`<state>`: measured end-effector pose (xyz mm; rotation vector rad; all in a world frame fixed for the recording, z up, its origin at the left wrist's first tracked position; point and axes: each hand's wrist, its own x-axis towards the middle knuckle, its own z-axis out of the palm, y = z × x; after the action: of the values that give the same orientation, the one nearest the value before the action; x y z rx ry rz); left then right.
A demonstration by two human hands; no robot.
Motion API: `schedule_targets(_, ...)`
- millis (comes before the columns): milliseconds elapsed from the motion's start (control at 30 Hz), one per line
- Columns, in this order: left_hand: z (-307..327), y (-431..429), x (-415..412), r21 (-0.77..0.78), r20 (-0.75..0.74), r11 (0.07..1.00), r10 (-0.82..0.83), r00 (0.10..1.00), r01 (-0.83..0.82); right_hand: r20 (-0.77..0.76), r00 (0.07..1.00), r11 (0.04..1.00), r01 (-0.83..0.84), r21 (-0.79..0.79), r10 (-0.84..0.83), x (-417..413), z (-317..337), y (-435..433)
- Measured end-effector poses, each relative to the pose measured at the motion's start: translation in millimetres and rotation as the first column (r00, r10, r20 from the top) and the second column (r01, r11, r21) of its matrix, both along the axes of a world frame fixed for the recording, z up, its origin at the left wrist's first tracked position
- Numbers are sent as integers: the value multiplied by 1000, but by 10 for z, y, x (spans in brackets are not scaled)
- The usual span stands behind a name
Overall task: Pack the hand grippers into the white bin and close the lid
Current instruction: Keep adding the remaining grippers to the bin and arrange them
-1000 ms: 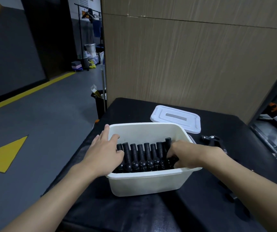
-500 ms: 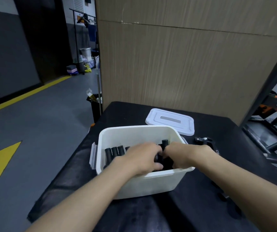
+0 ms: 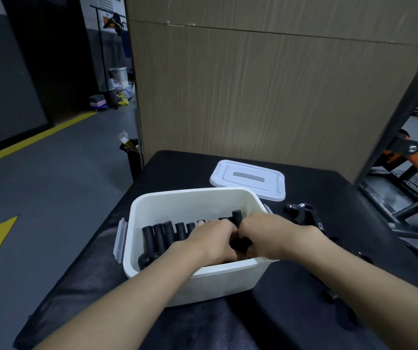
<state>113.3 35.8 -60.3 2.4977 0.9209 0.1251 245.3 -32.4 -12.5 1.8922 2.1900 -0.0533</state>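
White plastic bin (image 3: 202,284) holds the rowed black foam-handled hand grippers (image 3: 163,234); my right grip (image 3: 268,233) clasps one, my left grip (image 3: 210,238) I cannot tell. Wedged crooked, it could block the flat white lid (image 3: 248,179) at 12 o'clock.

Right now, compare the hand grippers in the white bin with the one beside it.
The packed hand grippers sit in a row in the white bin; the loose hand gripper lies on the table beside it. The left hand and right hand are among the packed ones, not the loose one. Both are black.
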Motion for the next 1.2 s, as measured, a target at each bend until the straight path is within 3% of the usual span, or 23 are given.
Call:
schedule_targets(100, -30, 3, 27, -61, 34, 998, -32, 999, 34, 180, 984, 992, -35, 120, 13, 26, -14, -47)
schedule_targets(233, -43, 32, 0, -129, 78, 991, -13, 997, 23, 116, 992, 999, 39, 3, -39, 44, 30, -51)
schedule_targets(400, -33, 35, 0, -97, 116, 994, -42, 992, 53, 143, 989, 997, -47, 54, 39, 90, 66, -90)
schedule_targets(700, -57, 42, 7, -108, 124, 993, -34, 992, 48, 11, 999, 996, -36, 77, 35, 91, 59, -127)
schedule_targets(1200, -78, 31, 0, -144, 160, 989, -6, 987, 29, 123, 991, 998, -49, -32, 53, 67, 86, 75)
